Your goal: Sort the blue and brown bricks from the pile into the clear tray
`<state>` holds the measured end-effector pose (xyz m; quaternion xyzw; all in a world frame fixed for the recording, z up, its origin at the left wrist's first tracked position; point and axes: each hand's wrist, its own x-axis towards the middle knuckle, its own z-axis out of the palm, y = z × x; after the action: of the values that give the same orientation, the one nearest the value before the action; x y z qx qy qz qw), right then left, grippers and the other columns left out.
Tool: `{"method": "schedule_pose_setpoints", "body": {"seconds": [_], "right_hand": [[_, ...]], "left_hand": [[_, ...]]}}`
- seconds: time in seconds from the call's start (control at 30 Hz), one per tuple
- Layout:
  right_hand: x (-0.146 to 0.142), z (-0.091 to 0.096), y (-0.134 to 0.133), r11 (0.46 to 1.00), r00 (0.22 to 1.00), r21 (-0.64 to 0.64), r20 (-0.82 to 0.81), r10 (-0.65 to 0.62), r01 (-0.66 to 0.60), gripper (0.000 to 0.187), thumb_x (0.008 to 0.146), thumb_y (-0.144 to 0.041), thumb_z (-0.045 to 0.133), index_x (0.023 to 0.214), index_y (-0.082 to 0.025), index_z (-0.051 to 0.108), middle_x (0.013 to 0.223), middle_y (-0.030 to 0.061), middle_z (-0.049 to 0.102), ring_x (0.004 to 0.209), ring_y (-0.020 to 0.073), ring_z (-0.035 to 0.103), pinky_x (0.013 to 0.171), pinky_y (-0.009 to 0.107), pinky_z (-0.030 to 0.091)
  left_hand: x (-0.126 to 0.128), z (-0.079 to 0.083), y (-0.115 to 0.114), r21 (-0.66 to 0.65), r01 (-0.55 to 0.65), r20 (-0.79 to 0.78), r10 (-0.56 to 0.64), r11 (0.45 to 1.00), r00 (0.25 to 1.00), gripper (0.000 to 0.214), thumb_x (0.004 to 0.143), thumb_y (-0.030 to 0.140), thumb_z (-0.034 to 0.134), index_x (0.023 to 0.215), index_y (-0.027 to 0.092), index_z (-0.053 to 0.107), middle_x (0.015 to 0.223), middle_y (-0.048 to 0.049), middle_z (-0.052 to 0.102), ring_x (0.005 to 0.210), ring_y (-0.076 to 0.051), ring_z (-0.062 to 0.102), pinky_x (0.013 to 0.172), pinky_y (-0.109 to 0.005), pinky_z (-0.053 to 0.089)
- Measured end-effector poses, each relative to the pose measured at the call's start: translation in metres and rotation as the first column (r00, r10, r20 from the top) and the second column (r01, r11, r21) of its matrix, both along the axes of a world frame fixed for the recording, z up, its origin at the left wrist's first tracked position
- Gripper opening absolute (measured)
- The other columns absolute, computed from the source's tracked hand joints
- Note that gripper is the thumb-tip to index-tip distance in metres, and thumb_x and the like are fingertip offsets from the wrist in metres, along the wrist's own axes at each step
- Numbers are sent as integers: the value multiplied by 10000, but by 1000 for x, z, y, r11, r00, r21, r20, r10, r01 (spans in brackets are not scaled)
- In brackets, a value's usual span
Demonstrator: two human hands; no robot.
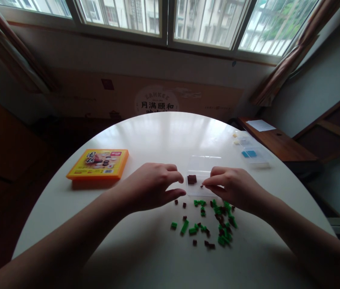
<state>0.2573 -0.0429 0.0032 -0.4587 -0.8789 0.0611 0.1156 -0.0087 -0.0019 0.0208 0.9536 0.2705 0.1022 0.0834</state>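
Observation:
Beside the left end of a clear plastic box (199, 193), my left hand (158, 184) is held with thumb and fingers apart and nothing between them. In that box lies a tight block of dark brown building bricks (192, 179). My right hand (233, 184) reaches over the box's right side, its fingertips pinched together at a small brown brick (201, 186). Nearer to me, loose green bricks (184, 227) and brown bricks (194, 243) are scattered over the white table. The thickest heap of them (226, 228) lies below my right hand.
An orange and yellow game box (100, 164) lies at the table's left. On the right side are more clear plastic boxes (259, 162), one with blue pieces (248, 154) in it. The round white table (146, 136) ends at a curved far edge before the window wall.

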Motion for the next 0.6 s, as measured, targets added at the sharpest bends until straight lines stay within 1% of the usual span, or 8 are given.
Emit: {"method": "schedule_pose_setpoints", "body": {"seconds": [0.17,0.37,0.6], "right_hand": [[0,-3,4,999,1000,-29,8,14,-14,178,897,-239,613,933,-318,769,829,-8,683,680,112,604,590,231,377],[-4,-4,9,997,1000,-74,9,-16,16,141,869,-237,646,886,-312,764,828,-31,693,679,109,606,607,233,389],[-4,-8,12,998,999,-55,54,-7,10,168,893,-238,602,919,-287,760,876,-12,713,724,130,629,617,245,403]], "left_hand": [[-1,-1,1,1,-2,-9,2,1000,1000,223,916,406,582,1015,250,708,913,-20,690,712,-155,645,595,-257,434],[-1,-3,2,-11,6,-16,-6,1000,1000,205,917,405,579,966,259,713,885,-10,685,703,-151,636,597,-251,415],[-1,-4,3,-12,4,-14,-4,1000,1000,215,919,402,575,954,245,719,876,-31,691,704,-158,639,600,-247,406]]}}
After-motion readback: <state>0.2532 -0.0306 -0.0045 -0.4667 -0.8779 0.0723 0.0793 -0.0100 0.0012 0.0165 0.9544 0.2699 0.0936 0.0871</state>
